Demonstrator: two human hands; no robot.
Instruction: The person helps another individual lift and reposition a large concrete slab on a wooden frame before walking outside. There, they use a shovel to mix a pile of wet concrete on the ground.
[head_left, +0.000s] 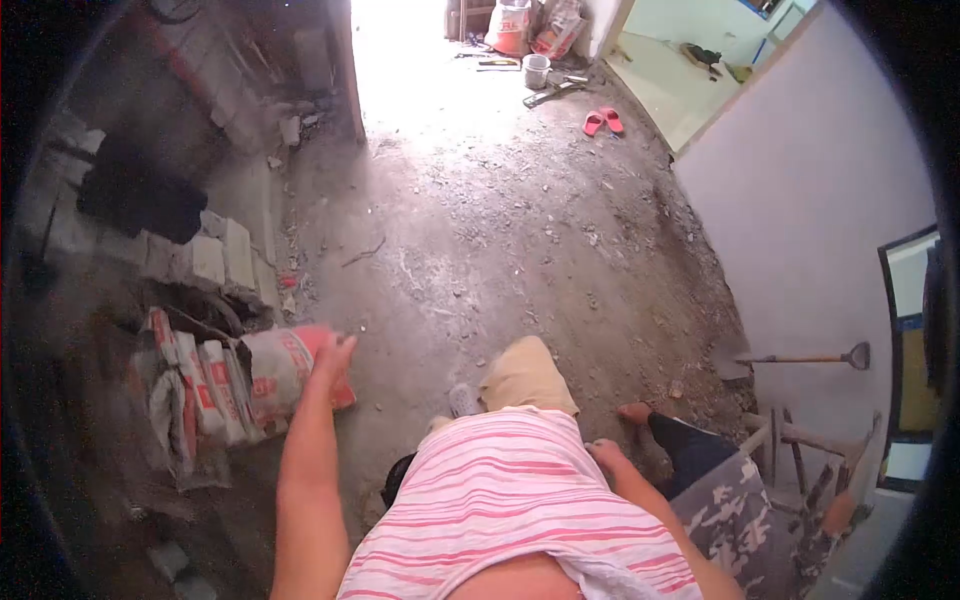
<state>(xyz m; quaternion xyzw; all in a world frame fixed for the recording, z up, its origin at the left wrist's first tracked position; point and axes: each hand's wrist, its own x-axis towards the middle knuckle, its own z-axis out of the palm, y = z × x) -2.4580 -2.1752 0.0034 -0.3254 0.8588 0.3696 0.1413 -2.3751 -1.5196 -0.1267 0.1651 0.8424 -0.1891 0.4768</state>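
My left hand (333,352) is stretched forward over the right end of a red and white sack (278,375). Its fingers are small and blurred, and whether they touch or grip the sack is unclear. More folded white and red sacks (212,385) lie just left of it. My right hand (606,456) is low beside the striped shirt (500,480), close to another person's dark trouser leg (690,450); its fingers are mostly hidden. Tan cloth on my leg (528,378) shows beyond the shirt.
Another person's bare foot (634,412) and camouflage clothing (738,510) are at the right, near a wooden frame (800,440). A shovel (810,359) leans by the wall. Concrete blocks (225,250) stand left. Pink slippers (603,122) and a bucket (536,70) lie ahead on rubble-strewn ground.
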